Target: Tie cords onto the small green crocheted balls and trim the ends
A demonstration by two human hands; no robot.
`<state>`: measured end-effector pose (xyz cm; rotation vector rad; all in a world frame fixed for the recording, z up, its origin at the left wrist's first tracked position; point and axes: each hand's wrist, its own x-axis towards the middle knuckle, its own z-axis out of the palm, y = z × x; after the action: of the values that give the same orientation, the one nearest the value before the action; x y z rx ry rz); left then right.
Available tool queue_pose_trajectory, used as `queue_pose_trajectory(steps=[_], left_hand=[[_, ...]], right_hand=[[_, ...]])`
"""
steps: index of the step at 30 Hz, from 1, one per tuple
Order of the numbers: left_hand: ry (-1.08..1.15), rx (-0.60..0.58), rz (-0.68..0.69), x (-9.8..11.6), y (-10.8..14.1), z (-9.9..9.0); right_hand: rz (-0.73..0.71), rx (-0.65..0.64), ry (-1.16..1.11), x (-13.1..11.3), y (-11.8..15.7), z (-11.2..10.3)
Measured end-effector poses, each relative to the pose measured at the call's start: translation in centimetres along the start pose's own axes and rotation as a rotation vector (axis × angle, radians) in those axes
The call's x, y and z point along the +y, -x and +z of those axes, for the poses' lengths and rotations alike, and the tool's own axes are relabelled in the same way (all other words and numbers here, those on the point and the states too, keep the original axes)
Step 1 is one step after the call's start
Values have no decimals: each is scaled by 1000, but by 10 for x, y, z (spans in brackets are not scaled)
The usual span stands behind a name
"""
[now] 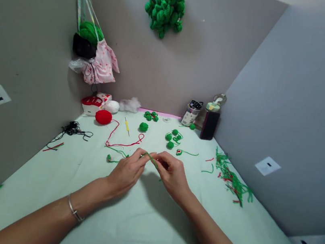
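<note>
**Left hand (126, 172) and right hand (173, 176) both pinching green yarn (152, 160), centre of frame**

So here's my view from the head camera, left to right. Over on the left there's a tangle of black yarn (72, 129) on the worktop (116, 225), then a red yarn ball (103, 117) with its strand snaking toward the middle. The yellow hook (126, 126) lies just right of that ball, well apart from both hands. A small green piece (108, 158) sits just left of my left hand, which has its fingertips pressed together on the green yarn. That yarn runs across the narrow gap to my right hand, thumb and fingers closed on it too, fingertips of both nearly meeting. Up top, a big green bobbly bunch (165, 10) is on the wall. Right of centre, beyond my right hand, there's a loose group of green balls (170, 145), plus a curled green-and-red bit (179, 152) trailing a tail. Far right is a messy spread of green and red clippings (233, 181).
</note>
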<state>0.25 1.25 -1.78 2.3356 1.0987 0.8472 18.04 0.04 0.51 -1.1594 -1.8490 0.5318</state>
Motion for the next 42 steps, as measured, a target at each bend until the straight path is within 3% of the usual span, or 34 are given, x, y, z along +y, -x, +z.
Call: queue_pose_trajectory(steps=[6, 12, 18, 22, 28, 42], left_hand=[[431, 45, -95, 3, -1, -6], [865, -28, -254, 9, -4, -8], [808, -39, -266, 6, -6, -5], [767, -8, -276, 4, -4, -5], [504, 24, -198, 6, 2, -4], [364, 34, -94, 8, 4, 0]], right_hand=[[-112, 34, 142, 0, 4, 1], [-222, 56, 315, 0, 5, 3], [-265, 66, 389, 0, 6, 4], [-210, 79, 252, -3, 4, 0], [-46, 56, -16, -9, 5, 0], [27, 16, -70, -11, 5, 0]])
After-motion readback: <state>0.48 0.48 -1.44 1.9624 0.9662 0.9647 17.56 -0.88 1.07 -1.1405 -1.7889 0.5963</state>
